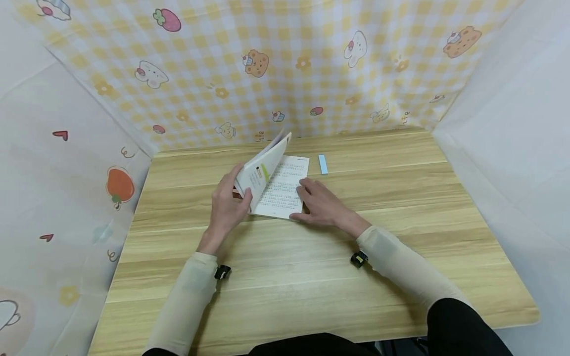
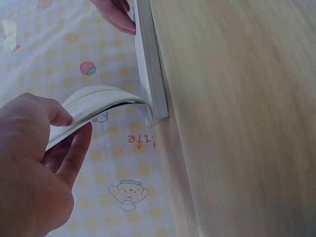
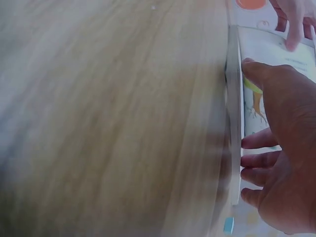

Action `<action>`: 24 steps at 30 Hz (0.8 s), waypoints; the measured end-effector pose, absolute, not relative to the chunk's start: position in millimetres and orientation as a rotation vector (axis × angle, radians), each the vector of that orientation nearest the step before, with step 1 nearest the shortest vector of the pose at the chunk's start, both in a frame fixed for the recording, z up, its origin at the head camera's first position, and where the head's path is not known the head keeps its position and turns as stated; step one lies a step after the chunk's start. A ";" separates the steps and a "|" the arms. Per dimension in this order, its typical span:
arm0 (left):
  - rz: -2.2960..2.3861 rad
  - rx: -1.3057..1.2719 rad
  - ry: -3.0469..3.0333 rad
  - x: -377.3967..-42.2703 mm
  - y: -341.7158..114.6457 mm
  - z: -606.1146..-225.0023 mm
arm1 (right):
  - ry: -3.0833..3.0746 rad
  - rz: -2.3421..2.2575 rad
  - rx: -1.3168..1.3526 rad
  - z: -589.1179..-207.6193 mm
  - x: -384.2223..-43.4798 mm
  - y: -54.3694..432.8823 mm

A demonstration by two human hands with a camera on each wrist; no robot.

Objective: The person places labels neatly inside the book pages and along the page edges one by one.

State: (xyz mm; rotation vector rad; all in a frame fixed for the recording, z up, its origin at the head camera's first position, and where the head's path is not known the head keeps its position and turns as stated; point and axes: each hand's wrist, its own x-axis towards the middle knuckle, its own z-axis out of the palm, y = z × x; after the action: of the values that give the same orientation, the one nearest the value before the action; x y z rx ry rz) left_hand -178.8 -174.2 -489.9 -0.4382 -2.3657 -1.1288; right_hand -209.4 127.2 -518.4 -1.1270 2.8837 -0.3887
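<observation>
An open book (image 1: pixel 282 190) lies near the middle of the table, its right-hand page covered in rows of small print. My left hand (image 1: pixel 228 202) pinches a raised stack of pages (image 1: pixel 262 173) between thumb and fingers, at the book's left. In the left wrist view those pages (image 2: pixel 101 98) curve up from the spine, with the thumb on one face and fingers behind. My right hand (image 1: pixel 324 203) rests at the right edge of the lower page. Seen in the right wrist view, its thumb and spread fingers (image 3: pixel 261 160) touch the book without curling round it.
A small light blue strip (image 1: pixel 322 164) lies on the wooden table (image 1: pixel 401 212), just right of the book's upper corner. Behind the table hangs a yellow checked cloth (image 1: pixel 294 84). White cloths (image 1: pixel 67 188) stand at the left and right sides.
</observation>
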 end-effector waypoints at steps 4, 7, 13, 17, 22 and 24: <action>-1.089 -0.382 -2.377 -181.5 -177.1 -490.1 | 2.881 -0.347 -1.114 -521.1 -209.9 125.1; -0.984 -0.374 -2.410 -184.5 -180.7 -491.5 | 2.875 -0.347 -1.103 -521.1 -210.0 124.5; -0.573 -0.519 -2.566 -189.7 -187.2 -491.0 | 2.869 -0.348 -1.105 -519.8 -211.0 123.6; -0.273 -0.635 -2.682 -191.1 -188.4 -489.0 | 2.872 -0.345 -1.112 -518.5 -210.6 123.0; -0.148 -0.760 -2.775 -192.5 -191.3 -490.6 | 2.858 -0.354 -1.089 -515.8 -208.5 122.7; -0.184 -0.797 -2.813 -193.3 -192.8 -492.1 | 2.850 -0.360 -1.079 -515.2 -208.0 122.6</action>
State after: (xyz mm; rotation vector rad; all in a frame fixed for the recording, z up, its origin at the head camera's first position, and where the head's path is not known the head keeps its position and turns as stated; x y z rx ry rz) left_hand -193.3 -192.8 -492.1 -0.7965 -2.8131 -0.1841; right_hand -208.0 122.6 -515.2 -1.0788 2.8496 -0.3597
